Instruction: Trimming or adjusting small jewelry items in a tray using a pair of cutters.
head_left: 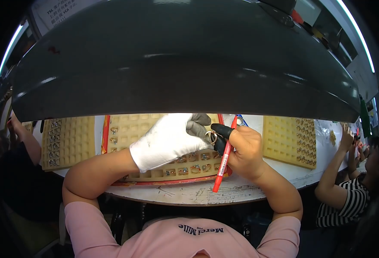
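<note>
Nearest, a red marker pen [224,165] slants across the right hand [243,148], whose black-covered fingertips pinch a ring [215,136]; the white-gloved left hand [178,135] curls its fingers against it. Beneath, a yellow ring tray [133,127] lies on the worktop [189,196].

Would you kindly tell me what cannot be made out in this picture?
All in the head view:
- Middle tray: far edge hidden by the dark curved panel.
- Ring near the right hand: fine details too small.
- Left hand: skin covered by its glove.
- Person at left: mostly lost in darkness.
</note>
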The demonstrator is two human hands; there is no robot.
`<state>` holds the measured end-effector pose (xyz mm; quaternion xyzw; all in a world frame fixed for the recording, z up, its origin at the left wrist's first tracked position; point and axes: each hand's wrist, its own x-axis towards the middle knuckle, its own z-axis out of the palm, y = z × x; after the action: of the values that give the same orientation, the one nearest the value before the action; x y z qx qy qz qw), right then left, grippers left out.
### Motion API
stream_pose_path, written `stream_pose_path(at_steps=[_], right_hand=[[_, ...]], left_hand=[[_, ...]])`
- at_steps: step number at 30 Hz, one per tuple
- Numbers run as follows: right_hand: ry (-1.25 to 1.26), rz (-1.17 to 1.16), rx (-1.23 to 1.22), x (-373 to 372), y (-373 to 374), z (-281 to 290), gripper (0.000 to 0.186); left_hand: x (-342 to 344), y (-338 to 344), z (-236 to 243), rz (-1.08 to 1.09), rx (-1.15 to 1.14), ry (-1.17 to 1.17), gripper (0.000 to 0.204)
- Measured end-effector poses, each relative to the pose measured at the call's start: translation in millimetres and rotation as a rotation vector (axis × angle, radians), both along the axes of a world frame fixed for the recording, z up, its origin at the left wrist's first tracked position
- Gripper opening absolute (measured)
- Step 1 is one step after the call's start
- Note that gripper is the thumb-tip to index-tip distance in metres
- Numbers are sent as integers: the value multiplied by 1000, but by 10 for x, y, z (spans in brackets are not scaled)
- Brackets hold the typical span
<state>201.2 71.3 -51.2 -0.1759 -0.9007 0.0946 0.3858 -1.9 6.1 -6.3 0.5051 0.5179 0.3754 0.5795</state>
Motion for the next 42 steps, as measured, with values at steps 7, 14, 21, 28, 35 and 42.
stream_pose_path(at_steps=[7,14,21,28,35,42], right_hand=[[-73,-25,-228,15,-20,15,25],[104,133,-1006,4,-101,197,26],[85,133,-1236,10,-112,233,27],[37,123,-988,11,-112,125,9],[111,119,-1251,7,-129,217,9],[159,186,-1325,44,-76,188,11]], left_hand=[[-34,-1,42,-34,44,141,50],[-108,33,-34,-81,94,242,53],[-46,10,-29,-38,-28,-42,45],[-53,30,-9,-112,67,236,26],[-110,8,-123,-177,222,180,20],[-34,17,-10,-138,11,45,24]])
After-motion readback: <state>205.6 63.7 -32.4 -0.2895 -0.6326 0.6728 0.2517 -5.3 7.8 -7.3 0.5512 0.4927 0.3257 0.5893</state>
